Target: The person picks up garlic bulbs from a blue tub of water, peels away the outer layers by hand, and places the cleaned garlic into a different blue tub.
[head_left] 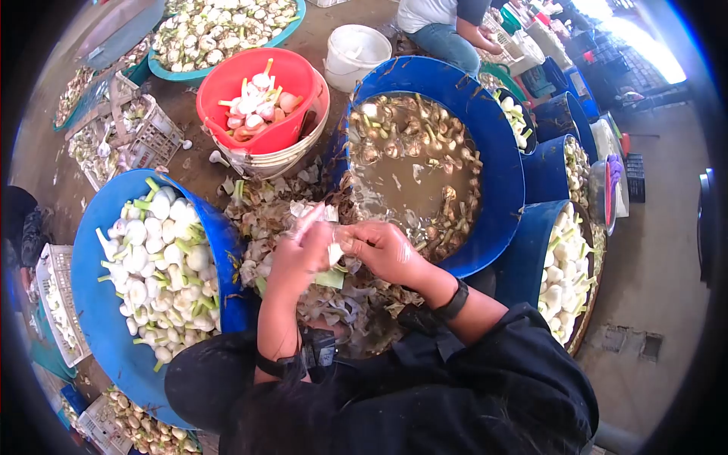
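Observation:
Both my hands meet over a heap of garlic skins (265,220). My left hand (303,250) is closed around a pale garlic bulb (334,252), its fingers slightly blurred. My right hand (383,250) has its fingertips pinched at the bulb's side; whether they hold a peel is too small to tell. To the left, a blue tub (102,303) holds many peeled white bulbs (163,258) with green stems. Ahead and right, a large blue tub (497,174) contains brown water with unpeeled garlic (413,125) floating in it.
A red basin (216,83) with pinkish bulbs rests on a white bucket (262,163). Behind stands another white bucket (358,49). At right, a tub of white garlic (565,273). A co-worker (447,45) sits beyond the water tub. Crates (155,136) stand at left.

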The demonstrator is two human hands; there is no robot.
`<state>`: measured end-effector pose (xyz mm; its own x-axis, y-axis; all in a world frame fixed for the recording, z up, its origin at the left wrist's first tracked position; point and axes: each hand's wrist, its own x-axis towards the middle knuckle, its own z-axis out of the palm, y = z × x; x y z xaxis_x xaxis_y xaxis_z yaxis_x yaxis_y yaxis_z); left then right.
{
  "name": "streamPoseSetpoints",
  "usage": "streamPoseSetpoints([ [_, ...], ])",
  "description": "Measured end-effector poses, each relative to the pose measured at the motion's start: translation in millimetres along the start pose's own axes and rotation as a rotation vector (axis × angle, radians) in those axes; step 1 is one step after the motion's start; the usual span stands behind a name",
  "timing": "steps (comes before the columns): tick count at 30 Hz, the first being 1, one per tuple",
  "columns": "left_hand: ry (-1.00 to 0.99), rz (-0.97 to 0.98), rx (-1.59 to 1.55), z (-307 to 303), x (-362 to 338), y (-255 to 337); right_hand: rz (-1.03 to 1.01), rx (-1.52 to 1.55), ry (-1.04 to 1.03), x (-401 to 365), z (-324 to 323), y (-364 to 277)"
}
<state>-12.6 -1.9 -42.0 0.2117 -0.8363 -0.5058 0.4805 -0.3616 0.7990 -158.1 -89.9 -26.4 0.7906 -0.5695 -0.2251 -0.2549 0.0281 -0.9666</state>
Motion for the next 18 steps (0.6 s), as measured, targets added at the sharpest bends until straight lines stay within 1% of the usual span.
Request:
streamPoseSetpoints([
  [1, -0.004, -0.006, 0.001, 2.3, -1.0, -2.3, -0.187, -0.326, 0.109, -1.5, -4.3, -0.9],
  [2, -0.041, 0.031, 0.09, 5.6, -2.4, -4.9, -0.375, -0.654, 0.217, -2.7, -7.9, -1.6],
  [3, -0.079, 0.069, 0.179, 8.8, -3.5, -7.0, -0.266, -0.593, 0.219, -5.2, -8.9, 2.5],
  [4, -0.084, 0.066, 0.181, 12.1, -5.7, -6.5, -0.262, -0.593, 0.224, -3.8, -11.2, 11.7],
  [6, -0.118, 0.38, 0.636, 20.9, -14.3, 0.5, 0.337, 0.06, 0.191, 4.7, -13.6, 17.6],
  [7, -0.097, 0.492, 0.68, 27.5, -18.9, 5.4, 0.463, 0.327, 0.217, 5.2, -15.2, 17.2],
  [8, -0.102, 0.493, 0.681, 26.5, -18.1, 2.5, 0.591, 0.371, 0.163, 10.9, -24.9, 37.0],
  [10, -0.069, 0.773, 0.91, 20.1, -11.4, -8.1, 0.574, 0.6, 0.086, 11.6, -33.6, 40.5],
  [11, 0.023, 0.859, 1.009, 18.1, -6.6, -12.2, 0.573, 0.597, 0.081, 12.7, -34.1, 33.7],
  [12, 0.027, 0.854, 1.01, 15.8, -1.8, -18.8, 0.548, 0.533, 0.075, 11.1, -33.4, 26.6],
  [13, 0.02, 0.735, 0.806, 13.6, 2.4, -26.4, 0.525, 0.473, 0.072, 8.2, -31.1, 18.9],
  [14, 0.013, 0.617, 0.605, 14.7, 2.3, -24.7, 0.529, 0.477, 0.073, 5.3, -26.5, 12.4],
  [15, 0.013, 0.39, 0.393, 23.6, -3.6, -19.3, 0.497, 0.343, 0.132, 3.4, -20.8, 5.7],
  [16, 0.011, 0.393, 0.394, 25.5, -4.3, -18.8, 0.462, 0.209, 0.19, 3.0, -17.0, 2.4],
  [18, 0.005, 0.749, 0.674, 28.1, -6.2, -18.2, 0.484, 0.263, 0.204, 4.2, -16.6, 8.7],
])
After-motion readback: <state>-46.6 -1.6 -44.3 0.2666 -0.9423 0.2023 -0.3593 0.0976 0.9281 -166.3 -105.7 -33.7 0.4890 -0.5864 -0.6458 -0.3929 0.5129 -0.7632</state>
